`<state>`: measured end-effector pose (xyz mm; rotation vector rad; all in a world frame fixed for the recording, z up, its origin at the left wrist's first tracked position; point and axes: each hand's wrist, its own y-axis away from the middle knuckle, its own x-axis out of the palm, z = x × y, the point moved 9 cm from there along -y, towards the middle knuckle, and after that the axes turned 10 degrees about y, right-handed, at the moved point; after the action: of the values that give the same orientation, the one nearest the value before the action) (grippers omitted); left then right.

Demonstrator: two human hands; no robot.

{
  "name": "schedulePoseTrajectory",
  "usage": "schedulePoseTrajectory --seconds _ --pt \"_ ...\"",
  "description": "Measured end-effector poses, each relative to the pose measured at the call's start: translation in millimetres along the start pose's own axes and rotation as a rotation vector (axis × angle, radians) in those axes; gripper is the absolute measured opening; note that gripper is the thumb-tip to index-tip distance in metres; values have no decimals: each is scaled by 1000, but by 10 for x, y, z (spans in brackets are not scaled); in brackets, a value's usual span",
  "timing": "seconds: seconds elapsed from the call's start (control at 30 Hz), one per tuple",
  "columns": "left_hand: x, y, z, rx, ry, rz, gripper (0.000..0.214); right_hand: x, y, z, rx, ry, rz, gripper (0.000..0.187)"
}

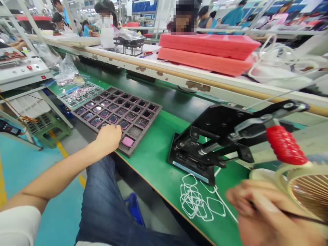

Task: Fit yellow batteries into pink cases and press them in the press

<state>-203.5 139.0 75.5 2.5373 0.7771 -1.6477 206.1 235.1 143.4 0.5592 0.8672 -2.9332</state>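
My left hand [109, 138] rests over the near edge of a dark foam tray [138, 138], its fingers curled down at one of the cells. What the fingertips touch is hidden. Dark, rounded-square parts with pink rims [124, 124] fill many of the cells, and a pink part [127, 141] lies in the near corner. At the lower right, my right hand [271, 212] is blurred, its fingers closed around a thin dark stick-like tool [302, 218]. Left of it lie several white square ring gaskets [193, 200] in a loose heap on the green bench [153, 164].
A black lever press [205, 140] with a red-wrapped handle [285, 145] stands right of the tray. Behind it runs a raised shelf with pink foam slabs [205, 54]. A fan [311, 191] is at the right edge. Other people sit beyond the shelf.
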Motion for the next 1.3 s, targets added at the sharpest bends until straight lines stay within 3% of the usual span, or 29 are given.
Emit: schedulePoseTrajectory --seconds 0.1,0.2,0.3,0.4,0.47,0.53,0.67,0.73,0.97,1.3 --pt "-95 -107 57 -29 113 91 25 123 321 -444 336 -217 162 38" --pt "-285 -111 99 -39 279 182 37 46 608 -719 491 -324 108 48" --pt "-354 50 -19 -110 841 226 48 195 842 -805 619 -523 192 60" --pt "-55 374 -400 -281 1544 318 47 446 957 -639 583 -661 272 50" --pt "234 626 -740 -368 1718 387 42 584 984 -463 476 -675 270 28" --pt "471 850 -1041 -406 1745 417 38 651 980 -262 303 -609 234 13" --pt "719 1164 -1436 -428 1685 521 42 650 994 173 -151 -337 176 32" --pt "748 1239 -1513 -442 1642 566 47 669 1042 276 -282 -279 198 39" --pt "737 1285 -1557 -468 1511 571 61 678 1162 227 -321 -234 204 43" --pt "769 1314 -1556 -443 1362 598 56 647 1226 250 -394 -178 236 45"
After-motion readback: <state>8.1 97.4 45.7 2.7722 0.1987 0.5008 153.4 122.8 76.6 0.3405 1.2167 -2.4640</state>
